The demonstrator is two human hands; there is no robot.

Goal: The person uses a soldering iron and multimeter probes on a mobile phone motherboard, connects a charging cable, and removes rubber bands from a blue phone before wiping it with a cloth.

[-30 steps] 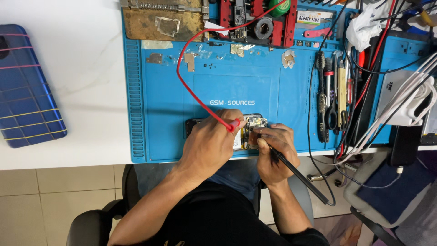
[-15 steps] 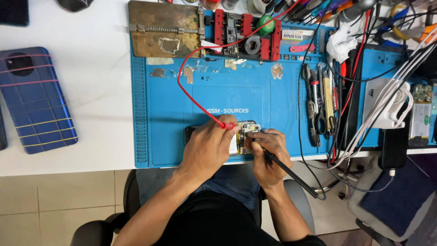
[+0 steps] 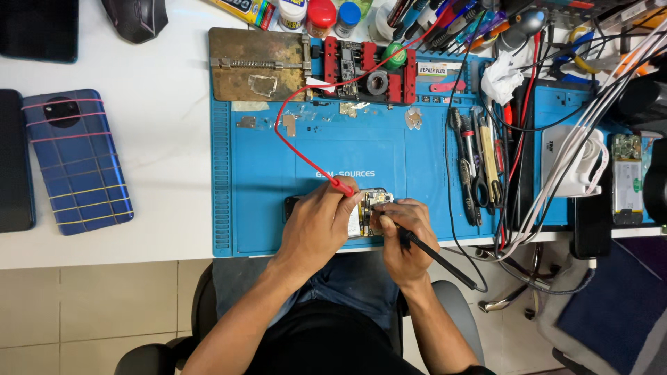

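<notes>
Far left, at 9 o'clock on the white bench (image 3: 167, 132), a blue phone with rubber bands (image 3: 76, 161) lies face down beside a dark phone (image 3: 14, 170), both well apart from the work. On the blue mat (image 3: 264, 180), near its 6 o'clock edge, sits the opened phone (image 3: 367, 212), board exposed. Left hand (image 3: 316, 226) is pinched around the red probe (image 3: 344, 186), tip angled down onto the board at the phone's 11 o'clock; its red lead (image 3: 292, 149) loops up toward 12 o'clock to the red board clamp (image 3: 368, 69). Right hand (image 3: 399, 239) grips the black probe (image 3: 438, 258) like a pen, tip on the board, body trailing off toward 4 o'clock past the mat's edge. Exact contact pads are hidden under the fingers. My read: both probes need steady, light pressure, so heels of both hands should rest on the mat. Keep tips steep to avoid bridging neighbouring pads. The red lead has slack, so it shouldn't tug. Tweezers and drivers (image 3: 479, 160) at 3 o'clock sit near but apart from the right wrist.
</notes>
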